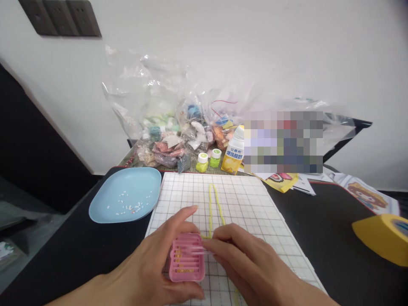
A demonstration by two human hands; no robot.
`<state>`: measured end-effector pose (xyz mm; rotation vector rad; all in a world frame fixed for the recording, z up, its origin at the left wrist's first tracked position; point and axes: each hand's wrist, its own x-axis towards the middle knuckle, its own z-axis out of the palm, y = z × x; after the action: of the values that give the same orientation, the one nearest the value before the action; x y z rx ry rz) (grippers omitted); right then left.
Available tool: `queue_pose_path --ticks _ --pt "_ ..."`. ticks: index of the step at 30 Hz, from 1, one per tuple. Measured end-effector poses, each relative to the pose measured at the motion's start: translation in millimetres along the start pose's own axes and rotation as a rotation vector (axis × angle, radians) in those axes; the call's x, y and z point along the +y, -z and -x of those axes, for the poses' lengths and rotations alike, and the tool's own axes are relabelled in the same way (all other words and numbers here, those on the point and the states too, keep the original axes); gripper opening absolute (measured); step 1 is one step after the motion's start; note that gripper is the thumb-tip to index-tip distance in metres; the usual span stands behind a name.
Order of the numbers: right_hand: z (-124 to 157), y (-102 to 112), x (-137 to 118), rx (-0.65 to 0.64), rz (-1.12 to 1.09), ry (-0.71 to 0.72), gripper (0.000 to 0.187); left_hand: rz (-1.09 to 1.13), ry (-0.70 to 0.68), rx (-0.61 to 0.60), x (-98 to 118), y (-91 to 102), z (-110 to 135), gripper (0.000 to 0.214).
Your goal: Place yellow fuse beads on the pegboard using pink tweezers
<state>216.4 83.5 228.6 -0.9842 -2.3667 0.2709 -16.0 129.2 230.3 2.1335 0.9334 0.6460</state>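
My left hand point(159, 255) curls around a small pink slotted box point(187, 278), thumb along its near side and index finger raised. Rows of tiny yellow beads sit in several of its slots. At the box's right edge, my right hand point(247, 259) is closed in a pinch. Thin pinkish streaks reach from its fingertips over the slots, too blurred to name. A yellow-green strand point(210, 208) lies in a narrow loop on the white gridded mat point(251, 199), partly hidden by my right hand.
A light-blue tray point(127, 178) with scattered white bits stands left on the black table point(302, 208). Behind the mat are two lidded green jars point(202, 163), a yogurt bottle point(233, 157) and bagged materials point(168, 148). A yellow tape roll point(378, 238) lies right.
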Motion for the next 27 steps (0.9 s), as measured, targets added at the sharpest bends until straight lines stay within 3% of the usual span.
queue_pose_path --ticks 4,17,21,27 --pt "-2 -2 0 0.047 0.007 0.02 0.033 -0.011 0.018 -0.016 -1 0.2 0 0.114" --pt "1 0 -3 0.153 0.142 0.011 0.031 -0.073 -0.098 0.006 -3 1.8 -4 0.113" --pt "2 -1 3 0.216 0.15 -0.019 0.032 -0.19 -0.161 0.045 -5 3.2 -3 0.095" --pt "5 1 14 0.297 0.163 -0.054 0.026 -0.41 -0.394 0.12 -10 4.2 -8 0.065"
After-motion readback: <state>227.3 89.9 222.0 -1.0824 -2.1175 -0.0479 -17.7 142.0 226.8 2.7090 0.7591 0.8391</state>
